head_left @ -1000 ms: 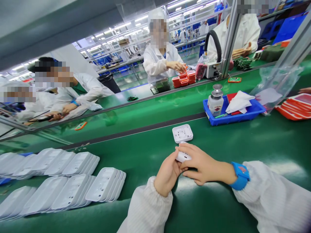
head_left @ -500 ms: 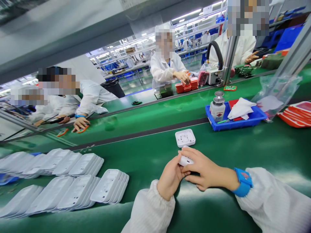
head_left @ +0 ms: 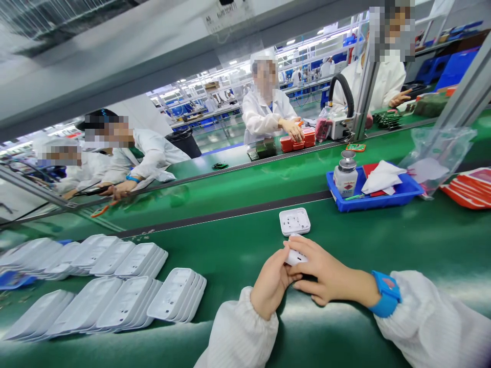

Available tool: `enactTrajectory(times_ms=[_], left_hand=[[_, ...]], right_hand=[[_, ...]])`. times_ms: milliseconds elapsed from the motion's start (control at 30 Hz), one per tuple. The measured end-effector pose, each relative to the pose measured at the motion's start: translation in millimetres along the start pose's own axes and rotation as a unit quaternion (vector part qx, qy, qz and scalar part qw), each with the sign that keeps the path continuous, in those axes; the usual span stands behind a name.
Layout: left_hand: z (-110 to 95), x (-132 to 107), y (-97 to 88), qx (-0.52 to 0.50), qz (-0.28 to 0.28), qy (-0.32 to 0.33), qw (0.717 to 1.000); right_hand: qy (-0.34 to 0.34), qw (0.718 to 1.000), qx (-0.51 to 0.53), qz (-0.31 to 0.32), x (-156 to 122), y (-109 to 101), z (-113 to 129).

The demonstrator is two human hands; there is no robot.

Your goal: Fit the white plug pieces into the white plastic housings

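Observation:
Both my hands meet over a small white plastic part (head_left: 294,257) just above the green bench (head_left: 238,250). My left hand (head_left: 270,283) grips its left side with curled fingers. My right hand (head_left: 328,273), with a blue wrist strap (head_left: 387,299), wraps over its right side. Most of the part is hidden by my fingers. A white square housing (head_left: 294,222) lies flat on the bench just beyond my hands, apart from them.
Rows of overlapped white shells (head_left: 115,291) lie at the left. A blue tray (head_left: 399,197) with a dispenser bottle (head_left: 345,177) and white cloth (head_left: 381,176) stands at right, red trays (head_left: 470,186) beyond. Other people in white coats work across the conveyor belt (head_left: 249,181).
My hands keep the same grip on the white part. The view has tilted up a little. A person at far left reached an arm onto the belt.

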State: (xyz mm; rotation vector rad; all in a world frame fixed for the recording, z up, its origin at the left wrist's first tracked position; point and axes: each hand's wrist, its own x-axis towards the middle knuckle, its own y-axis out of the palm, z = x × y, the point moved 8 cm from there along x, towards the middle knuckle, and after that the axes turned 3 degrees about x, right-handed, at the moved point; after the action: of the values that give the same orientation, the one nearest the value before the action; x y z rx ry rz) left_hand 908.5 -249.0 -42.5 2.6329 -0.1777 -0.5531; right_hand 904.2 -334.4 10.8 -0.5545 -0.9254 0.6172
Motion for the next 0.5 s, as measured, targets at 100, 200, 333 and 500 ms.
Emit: enactTrajectory(times_ms=[100, 200, 333, 500], left_hand=[[-5.6, -2.4, -1.1, 0.031, -0.013, 0.019, 0.999], [-13.5, -4.3, -2.8, 0.055, -0.023, 0.041, 0.997], [-26.8, -6.7, -6.8, 0.111, -0.043, 0.082, 0.99], [-53.0, -19.0, -4.0, 0.297, -0.079, 0.217, 0.926]], right_hand=[[0.0, 1.0, -0.007, -0.002, -0.9, -0.3, 2.0], [0.001, 1.0, -0.005, -0.018, -1.8, -2.8, 4.6], [0.005, 0.993, -0.014, -0.117, -3.6, -19.2, -4.3], [0.084, 0.982, -0.102, -0.131, -8.2, -22.9, -47.0]])
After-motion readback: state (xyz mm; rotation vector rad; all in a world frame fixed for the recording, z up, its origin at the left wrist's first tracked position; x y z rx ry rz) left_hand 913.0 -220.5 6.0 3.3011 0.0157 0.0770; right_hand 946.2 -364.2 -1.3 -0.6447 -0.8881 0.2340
